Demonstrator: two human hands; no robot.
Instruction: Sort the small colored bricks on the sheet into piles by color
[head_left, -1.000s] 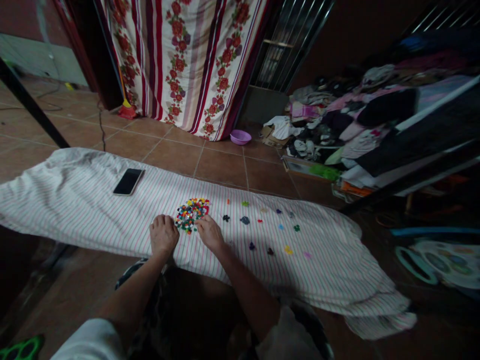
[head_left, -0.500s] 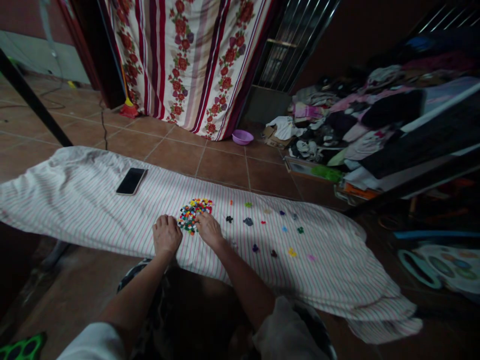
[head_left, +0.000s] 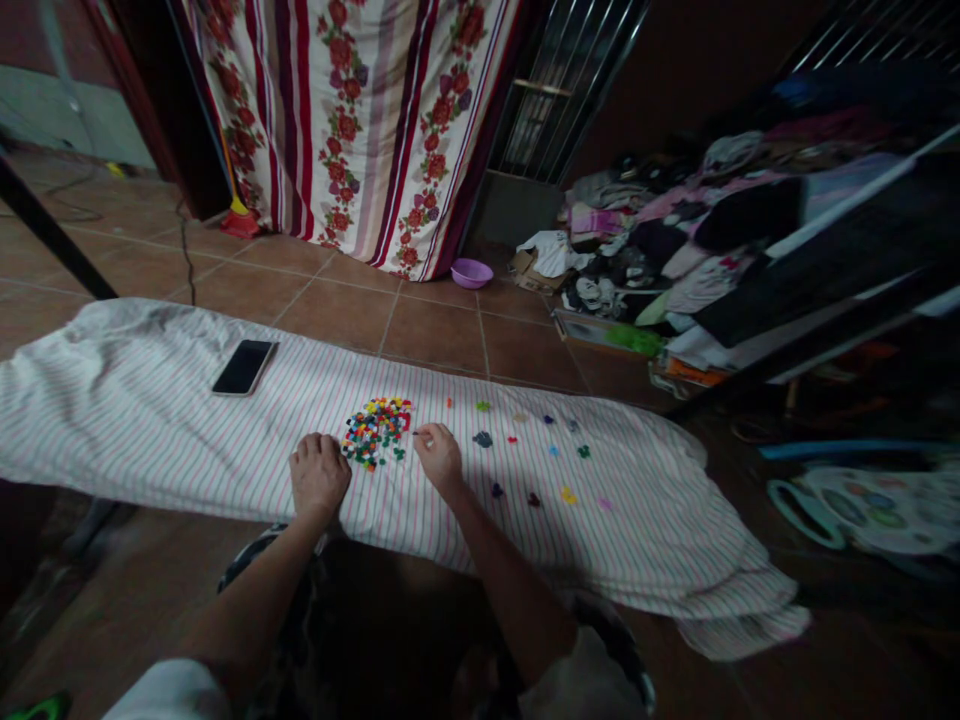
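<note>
Mixed pile of small coloured pieces [head_left: 366,434], head view: on striped cloth [head_left: 165,440], between the hands.
Right hand [head_left: 439,458]: just out of the pile, fingertips pinching a dark piece [head_left: 415,434]; one fewer in the mix!
Left hand [head_left: 319,475]: beside the pile, fingers bent, grip can't be told.

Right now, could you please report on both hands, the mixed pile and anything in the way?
Left hand resting beside mixed pile. Right hand pinching small dark piece. Phone lying apart from both hands.

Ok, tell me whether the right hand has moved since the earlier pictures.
Yes: the right hand has moved rightward, from over the multicolored pile of small pieces to beside it.
</note>
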